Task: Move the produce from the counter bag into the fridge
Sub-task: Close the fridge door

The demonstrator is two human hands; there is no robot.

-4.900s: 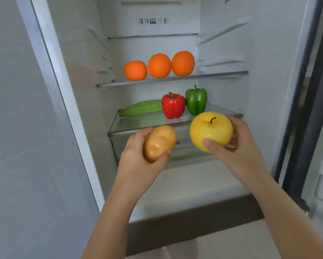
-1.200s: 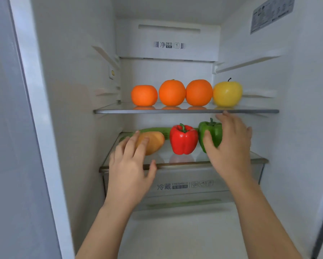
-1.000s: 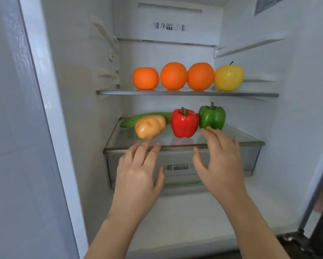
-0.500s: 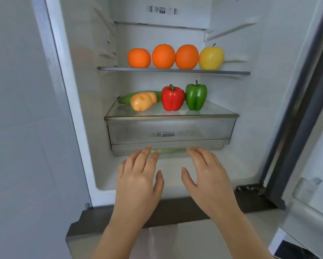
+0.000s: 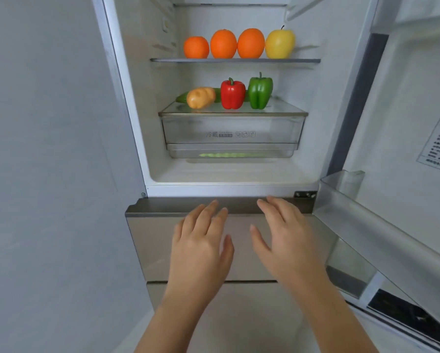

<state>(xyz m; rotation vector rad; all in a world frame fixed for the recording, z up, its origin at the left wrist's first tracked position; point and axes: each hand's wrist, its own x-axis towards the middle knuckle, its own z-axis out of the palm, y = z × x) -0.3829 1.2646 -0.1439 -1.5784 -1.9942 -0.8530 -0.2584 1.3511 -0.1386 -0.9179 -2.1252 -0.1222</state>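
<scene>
Found atop the clear drawer (image 5: 232, 128) in the open fridge (image 5: 315, 98): a cucumber (image 5: 182, 98), potato (image 5: 201, 97), red pepper (image 5: 232, 94) and green pepper (image 5: 260, 91). Found higher above the drawer, on a shelf (image 5: 235, 60): three oranges (image 5: 223, 44), a yellow apple (image 5: 280, 44). Held left hand (image 5: 201, 245) and right hand (image 5: 285, 240) below the drawer, palms down, fingers straight, grasping nothing.

Both bare forearms reach forward side by side. The left hand (image 5: 201, 247) and the right hand (image 5: 286, 242) are held palm-down, fingers straight and slightly spread, thumbs angled toward each other, a gap between them. Neither holds anything.
</scene>
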